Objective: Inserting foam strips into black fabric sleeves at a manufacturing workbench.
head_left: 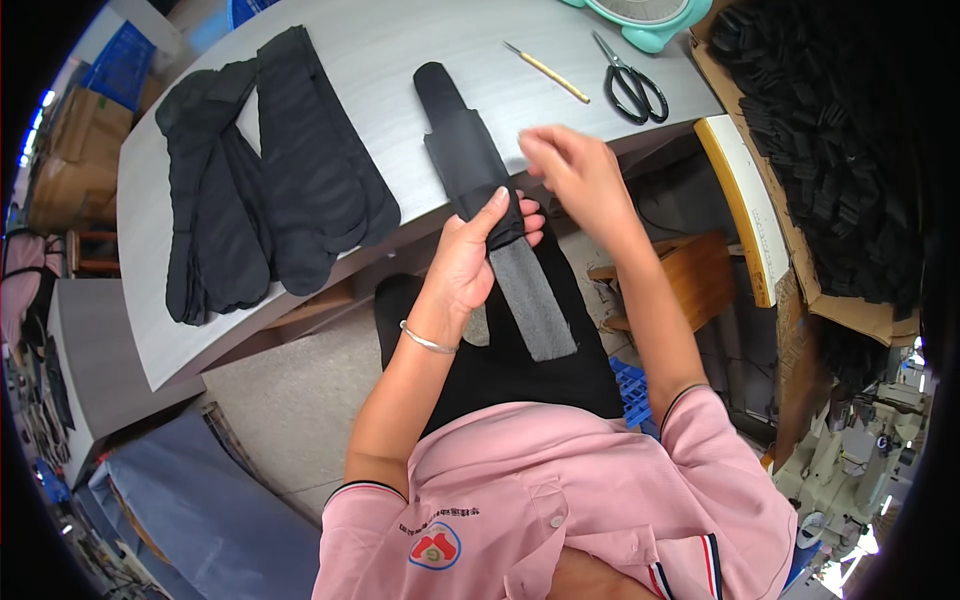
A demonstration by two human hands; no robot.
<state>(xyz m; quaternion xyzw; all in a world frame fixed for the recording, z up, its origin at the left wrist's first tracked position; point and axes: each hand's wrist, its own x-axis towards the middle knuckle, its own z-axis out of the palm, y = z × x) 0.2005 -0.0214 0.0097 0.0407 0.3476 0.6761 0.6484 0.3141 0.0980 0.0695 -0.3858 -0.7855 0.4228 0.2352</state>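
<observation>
My left hand (472, 262) is closed around a long black fabric strap (468, 150). The strap's far part lies on the table and narrows to a rounded tab. From the near side of my grip, a grey fuzzy strip (535, 300) hangs down over my lap. My right hand (580, 175) is raised just right of the strap, apart from it. Its fingers are bent but smeared by motion, so whether something small is between them cannot be made out.
Stacked black fabric pieces (310, 170) cover the table's left part. A wooden-handled awl (550, 73) and black-handled scissors (630, 85) lie at the far right, near a turquoise scale (655, 35). To the right, a cardboard box (860, 320) holds black pieces beside a yellow-edged white board (738, 200).
</observation>
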